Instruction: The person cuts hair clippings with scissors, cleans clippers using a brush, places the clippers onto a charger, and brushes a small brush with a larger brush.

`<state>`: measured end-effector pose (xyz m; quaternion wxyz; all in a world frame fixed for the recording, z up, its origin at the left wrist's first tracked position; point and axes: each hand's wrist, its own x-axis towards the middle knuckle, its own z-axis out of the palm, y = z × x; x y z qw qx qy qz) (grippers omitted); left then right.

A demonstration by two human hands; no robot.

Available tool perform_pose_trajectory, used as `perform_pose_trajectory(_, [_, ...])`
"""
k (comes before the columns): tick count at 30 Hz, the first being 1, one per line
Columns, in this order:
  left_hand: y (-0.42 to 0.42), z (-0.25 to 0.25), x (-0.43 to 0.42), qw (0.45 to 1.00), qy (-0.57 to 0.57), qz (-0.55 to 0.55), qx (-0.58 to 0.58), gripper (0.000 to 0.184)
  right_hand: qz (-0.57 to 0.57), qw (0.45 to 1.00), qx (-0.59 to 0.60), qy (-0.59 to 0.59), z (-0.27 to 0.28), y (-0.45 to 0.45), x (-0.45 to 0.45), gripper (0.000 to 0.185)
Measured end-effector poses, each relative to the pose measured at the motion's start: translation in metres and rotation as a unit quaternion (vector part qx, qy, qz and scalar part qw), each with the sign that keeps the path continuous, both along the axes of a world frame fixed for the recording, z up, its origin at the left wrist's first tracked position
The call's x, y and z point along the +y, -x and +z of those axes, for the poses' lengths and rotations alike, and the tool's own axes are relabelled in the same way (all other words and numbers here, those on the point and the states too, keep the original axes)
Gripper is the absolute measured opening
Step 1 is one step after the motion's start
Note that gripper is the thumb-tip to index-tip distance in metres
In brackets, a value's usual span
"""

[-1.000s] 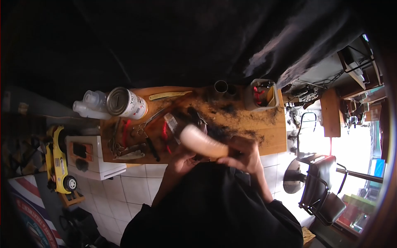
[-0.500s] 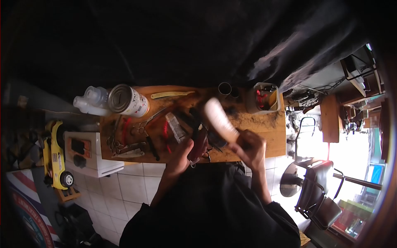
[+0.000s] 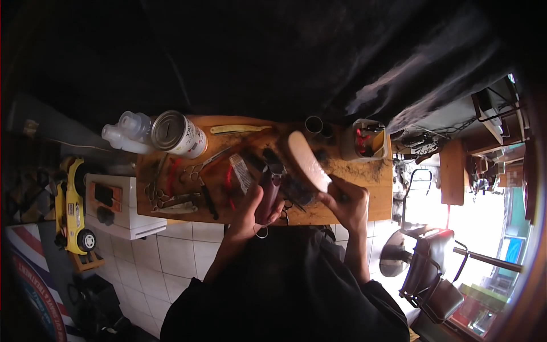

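Note:
My left hand (image 3: 249,215) is wrapped round a dark maroon hair clipper (image 3: 269,196), its blade end pointing up and away from me. In my right hand (image 3: 348,200) is a curved brush (image 3: 305,161) with a pale wooden back, gripped at its lower end. The brush is tilted, its top beside the clipper's blade end; its bristles are hard to make out. Just left of the clipper a light comb (image 3: 240,172) lies on the wooden table (image 3: 356,196). Scissors (image 3: 286,212) lie partly hidden between my hands.
Several scissors and a folded razor (image 3: 239,129) lie on the table with dark loose hair. At its back edge stand a tin can (image 3: 178,135), clear bottles (image 3: 130,132), a small cup (image 3: 313,124) and a plastic tub (image 3: 364,139). A barber chair (image 3: 433,262) stands to the right.
The blurred brush now shows sharply, slightly lower and further right at its top. The clipper has turned more upright, with more of its body showing in my left hand.

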<state>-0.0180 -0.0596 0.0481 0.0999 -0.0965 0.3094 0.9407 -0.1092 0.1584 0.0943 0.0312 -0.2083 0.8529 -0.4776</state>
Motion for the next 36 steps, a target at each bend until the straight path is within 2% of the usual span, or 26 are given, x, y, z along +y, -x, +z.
perform_pose_trajectory(1, [0.003, -0.003, -0.003, 1.000, -0.019, -0.008, 0.018, 0.059, 0.075, 0.996, -0.048, -0.002, 0.001, 0.001, 0.008, 0.041])
perform_pose_trajectory(2, [0.005, -0.002, 0.000, 0.997, -0.023, 0.051, -0.050, 0.058, 0.149, 0.984, -0.095, -0.003, 0.003, 0.000, 0.013, 0.042])
perform_pose_trajectory(3, [0.011, 0.012, 0.008, 0.987, -0.027, 0.110, -0.117, 0.057, 0.190, 0.977, -0.044, 0.083, 0.011, -0.005, 0.004, 0.042])
perform_pose_trajectory(4, [0.014, 0.019, 0.013, 0.968, -0.031, 0.168, -0.183, 0.056, 0.239, 0.964, -0.112, 0.024, 0.014, -0.007, 0.003, 0.043])
perform_pose_trajectory(5, [0.006, -0.019, -0.009, 0.995, -0.090, 0.006, 0.029, 0.051, 0.251, 0.963, -0.095, 0.033, 0.016, -0.010, -0.002, 0.043])
perform_pose_trajectory(6, [0.005, -0.017, -0.006, 0.996, -0.084, 0.015, 0.016, 0.051, 0.265, 0.960, -0.077, 0.044, 0.016, -0.012, -0.009, 0.043])
perform_pose_trajectory(8, [0.003, -0.013, -0.001, 0.997, -0.072, 0.035, -0.010, 0.049, 0.199, 0.975, -0.082, 0.045, 0.002, -0.015, -0.010, 0.042])
perform_pose_trajectory(9, [0.000, -0.016, -0.004, 0.996, -0.061, 0.001, 0.063, 0.051, 0.154, 0.983, -0.094, 0.039, 0.000, -0.014, -0.007, 0.042])
perform_pose_trajectory(10, [-0.006, -0.017, -0.002, 0.999, 0.032, 0.019, -0.019, 0.058, 0.110, 0.988, -0.105, 0.032, -0.002, -0.013, -0.005, 0.042])
perform_pose_trajectory(12, [-0.003, -0.016, -0.006, 0.998, 0.049, -0.025, 0.021, 0.060, -0.015, 0.998, -0.042, -0.038, 0.000, -0.012, -0.006, 0.040])
perform_pose_trajectory(14, [-0.001, -0.016, -0.004, 0.996, 0.036, -0.045, 0.067, 0.059, -0.109, 0.992, 0.050, -0.028, -0.002, -0.007, -0.012, 0.040])
perform_pose_trajectory(16, [0.007, -0.003, 0.000, 0.991, 0.008, -0.050, 0.121, 0.060, -0.077, 0.996, 0.012, -0.038, -0.003, -0.005, -0.003, 0.041])
perform_pose_trajectory(17, [0.007, -0.001, 0.000, 0.993, 0.034, -0.030, 0.109, 0.062, -0.059, 0.997, -0.007, -0.042, -0.004, -0.005, 0.002, 0.042])
perform_pose_trajectory(20, [0.008, -0.001, 0.003, 0.992, 0.103, 0.022, 0.075, 0.064, 0.131, 0.984, -0.104, 0.066, 0.005, -0.007, 0.014, 0.046])
perform_pose_trajectory(22, [0.008, -0.007, 0.004, 0.986, 0.145, 0.055, 0.057, 0.063, 0.217, 0.973, -0.055, 0.064, 0.012, -0.009, 0.006, 0.044])
perform_pose_trajectory(26, [0.001, -0.006, -0.012, 0.987, 0.115, -0.035, 0.109, 0.054, 0.107, 0.992, -0.059, 0.011, 0.013, -0.009, -0.003, 0.043])
perform_pose_trajectory(27, [-0.001, -0.006, -0.012, 0.983, 0.163, -0.032, 0.082, 0.056, 0.068, 0.994, -0.085, -0.033, 0.010, -0.007, -0.001, 0.042])
perform_pose_trajectory(30, [-0.002, 0.003, -0.015, 0.982, 0.150, -0.053, 0.106, 0.065, -0.078, 0.995, 0.040, -0.042, 0.008, -0.003, -0.007, 0.042])
perform_pose_trajectory(31, [-0.002, 0.005, -0.014, 0.982, 0.147, -0.046, 0.109, 0.066, -0.074, 0.995, 0.044, -0.052, 0.015, 0.000, -0.007, 0.043])
perform_pose_trajectory(34, [-0.002, 0.000, -0.021, 0.974, 0.199, -0.029, 0.103, 0.065, -0.030, 0.996, -0.065, -0.055, 0.011, -0.001, 0.006, 0.044])
perform_pose_trajectory(36, [-0.003, 0.003, -0.025, 0.904, 0.389, 0.016, 0.177, 0.064, 0.086, 0.992, -0.094, 0.013, 0.019, -0.003, 0.009, 0.041])
